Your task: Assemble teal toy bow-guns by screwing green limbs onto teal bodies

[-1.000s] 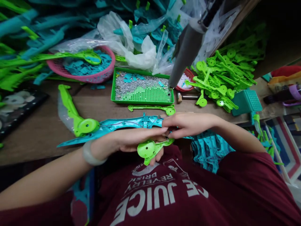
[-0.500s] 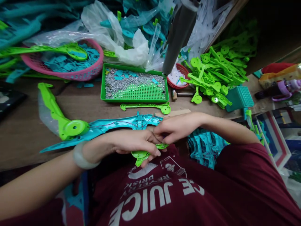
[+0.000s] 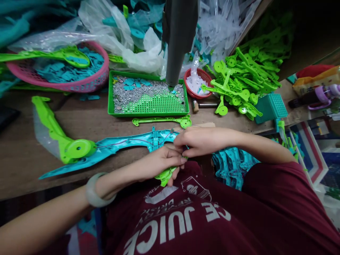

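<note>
So the biggest thing in front of us is the long blue shell (image 3: 114, 143), lying on the near edge of the wooden table (image 3: 79, 109), its right end hidden behind our hands. We'd call it partway built: a green arm (image 3: 63, 141) with a round hub already sits on its left end, some clear plastic poking out beside it, but whether it's screwed down we can't tell. Our left hand (image 3: 162, 161) is pinching a smaller green piece (image 3: 165, 176) between thumb and fingers, just in front of the shirt. Our right hand (image 3: 196, 141) has its fingers bunched together right against the left fingertips; what they're pinching, if anything, we can't see. That right side looks like the unfinished bit to us, since the piece is in our grip and no join shows. Lookswise, the shell's glossy, hollow side up and narrowing to a point at the left, while the held piece is bright lime, mostly covered. Smallest of all, a thin dark wire (image 3: 165, 138) runs loosely along the hollow.
</note>
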A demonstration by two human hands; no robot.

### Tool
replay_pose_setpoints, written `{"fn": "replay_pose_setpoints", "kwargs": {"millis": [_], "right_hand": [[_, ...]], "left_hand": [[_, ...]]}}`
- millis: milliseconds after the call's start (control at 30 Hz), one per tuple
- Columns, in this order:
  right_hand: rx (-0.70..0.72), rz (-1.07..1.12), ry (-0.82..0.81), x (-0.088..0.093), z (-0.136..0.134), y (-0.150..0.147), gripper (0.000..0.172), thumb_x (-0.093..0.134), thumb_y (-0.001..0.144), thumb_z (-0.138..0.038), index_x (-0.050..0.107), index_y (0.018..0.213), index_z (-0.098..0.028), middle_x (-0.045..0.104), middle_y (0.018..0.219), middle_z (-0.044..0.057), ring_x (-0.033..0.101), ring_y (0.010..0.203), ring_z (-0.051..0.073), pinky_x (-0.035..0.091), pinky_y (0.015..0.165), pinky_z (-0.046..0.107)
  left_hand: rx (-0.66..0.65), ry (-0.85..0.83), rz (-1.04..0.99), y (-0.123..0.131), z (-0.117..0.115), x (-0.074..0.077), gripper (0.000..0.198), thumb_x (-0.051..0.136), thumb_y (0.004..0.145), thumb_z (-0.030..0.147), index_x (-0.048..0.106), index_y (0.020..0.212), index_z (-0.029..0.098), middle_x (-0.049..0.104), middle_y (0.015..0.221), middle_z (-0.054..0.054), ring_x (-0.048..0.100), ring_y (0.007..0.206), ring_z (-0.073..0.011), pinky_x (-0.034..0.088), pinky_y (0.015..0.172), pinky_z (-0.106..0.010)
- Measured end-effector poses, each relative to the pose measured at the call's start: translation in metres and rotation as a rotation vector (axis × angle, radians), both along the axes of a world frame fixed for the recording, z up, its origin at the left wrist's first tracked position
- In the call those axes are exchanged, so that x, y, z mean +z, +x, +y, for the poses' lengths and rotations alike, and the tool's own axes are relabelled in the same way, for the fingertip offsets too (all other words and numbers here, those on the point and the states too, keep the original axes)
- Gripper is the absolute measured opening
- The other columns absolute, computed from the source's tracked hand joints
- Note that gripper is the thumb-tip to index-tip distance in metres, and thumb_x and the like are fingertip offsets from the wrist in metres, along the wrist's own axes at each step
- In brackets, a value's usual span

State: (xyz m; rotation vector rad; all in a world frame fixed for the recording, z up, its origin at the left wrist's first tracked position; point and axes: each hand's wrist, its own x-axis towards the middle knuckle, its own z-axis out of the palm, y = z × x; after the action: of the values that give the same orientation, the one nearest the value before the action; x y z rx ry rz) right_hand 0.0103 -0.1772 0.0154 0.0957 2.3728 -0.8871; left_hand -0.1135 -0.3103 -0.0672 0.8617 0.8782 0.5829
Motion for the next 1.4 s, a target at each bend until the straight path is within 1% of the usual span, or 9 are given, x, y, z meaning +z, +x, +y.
{"fn": "replay_pose_setpoints", "kwargs": {"millis": [267, 400, 567, 733, 867, 1100, 1167, 1267, 1400], "right_hand": [[0.047, 0.047, -0.113, -0.016, 0.008, 0.012, 0.01, 0.059, 0.086, -0.008, 0.057, 0.081, -0.016, 0.05, 0.07, -0.004, 0.04, 0.064, 0.008, 0.026, 0.06, 0.025], [0.071, 0.032, -0.194, -0.017, 0.009, 0.014, 0.01, 0.058, 0.086, -0.008, 0.056, 0.08, -0.015, 0.051, 0.073, -0.004, 0.042, 0.064, 0.008, 0.028, 0.06, 0.023], [0.067, 0.031, -0.127, -0.015, 0.006, 0.014, 0.008, 0.057, 0.088, -0.01, 0.059, 0.082, -0.015, 0.053, 0.071, -0.003, 0.04, 0.062, 0.008, 0.027, 0.059, 0.024], [0.033, 0.016, -0.09, -0.015, 0.002, 0.017, 0.007, 0.058, 0.09, -0.018, 0.064, 0.086, -0.015, 0.061, 0.078, 0.0, 0.043, 0.063, 0.009, 0.029, 0.061, 0.025], [-0.001, 0.005, -0.081, -0.014, 0.001, 0.018, 0.01, 0.06, 0.089, -0.019, 0.061, 0.079, -0.016, 0.059, 0.072, -0.001, 0.042, 0.062, 0.009, 0.028, 0.059, 0.025], [0.032, 0.004, -0.007, -0.013, -0.001, 0.019, 0.014, 0.059, 0.088, -0.012, 0.058, 0.075, -0.015, 0.056, 0.073, 0.0, 0.043, 0.063, 0.01, 0.03, 0.06, 0.026], [-0.014, 0.073, 0.053, -0.012, 0.004, 0.025, 0.001, 0.063, 0.088, -0.014, 0.062, 0.088, -0.014, 0.061, 0.086, 0.003, 0.048, 0.071, 0.012, 0.034, 0.063, 0.026], [-0.173, 0.295, 0.125, -0.009, 0.021, 0.04, 0.029, 0.072, 0.085, -0.021, 0.06, 0.11, -0.013, 0.059, 0.11, 0.009, 0.054, 0.087, 0.016, 0.04, 0.07, 0.026], [-0.373, 0.445, 0.059, -0.007, 0.044, 0.057, 0.026, 0.071, 0.087, -0.025, 0.06, 0.106, -0.013, 0.059, 0.092, 0.003, 0.053, 0.076, 0.012, 0.042, 0.066, 0.024]], "left_hand": [[0.014, -0.07, -0.011, 0.014, -0.007, -0.006, 0.029, 0.067, 0.083, 0.047, 0.069, 0.072, 0.02, 0.073, 0.065, -0.006, 0.068, 0.064, -0.0198, 0.047, 0.063, -0.026], [0.012, -0.091, 0.014, 0.015, -0.007, -0.006, 0.027, 0.07, 0.08, 0.046, 0.068, 0.071, 0.021, 0.069, 0.058, -0.003, 0.063, 0.055, -0.0175, 0.043, 0.056, -0.025], [-0.003, -0.065, 0.09, 0.016, -0.006, -0.006, 0.032, 0.069, 0.079, 0.049, 0.065, 0.063, 0.021, 0.063, 0.05, -0.001, 0.055, 0.047, -0.0149, 0.04, 0.052, -0.025], [-0.029, -0.064, 0.143, 0.018, -0.006, -0.008, 0.039, 0.066, 0.08, 0.055, 0.064, 0.063, 0.019, 0.065, 0.053, -0.002, 0.057, 0.048, -0.0146, 0.043, 0.055, -0.025], [-0.041, -0.04, 0.127, 0.019, -0.006, -0.009, 0.042, 0.063, 0.081, 0.057, 0.063, 0.063, 0.019, 0.064, 0.052, 0.0, 0.057, 0.047, -0.0141, 0.044, 0.053, -0.025], [0.046, -0.037, 0.127, 0.028, -0.01, -0.014, 0.041, 0.059, 0.085, 0.054, 0.061, 0.063, 0.019, 0.066, 0.055, -0.001, 0.059, 0.051, -0.0141, 0.044, 0.057, -0.026], [0.13, -0.121, 0.061, 0.032, -0.009, -0.015, 0.04, 0.062, 0.082, 0.055, 0.059, 0.066, 0.019, 0.066, 0.059, 0.0, 0.06, 0.051, -0.0141, 0.045, 0.056, -0.026], [0.264, -0.216, -0.046, 0.034, -0.006, -0.013, 0.041, 0.07, 0.078, 0.057, 0.057, 0.076, 0.019, 0.064, 0.063, 0.003, 0.061, 0.052, -0.0127, 0.045, 0.053, -0.024], [0.375, -0.183, -0.124, 0.031, 0.0, -0.004, 0.046, 0.074, 0.076, 0.059, 0.061, 0.091, 0.018, 0.059, 0.063, 0.006, 0.058, 0.05, -0.0098, 0.043, 0.05, -0.02]]}}
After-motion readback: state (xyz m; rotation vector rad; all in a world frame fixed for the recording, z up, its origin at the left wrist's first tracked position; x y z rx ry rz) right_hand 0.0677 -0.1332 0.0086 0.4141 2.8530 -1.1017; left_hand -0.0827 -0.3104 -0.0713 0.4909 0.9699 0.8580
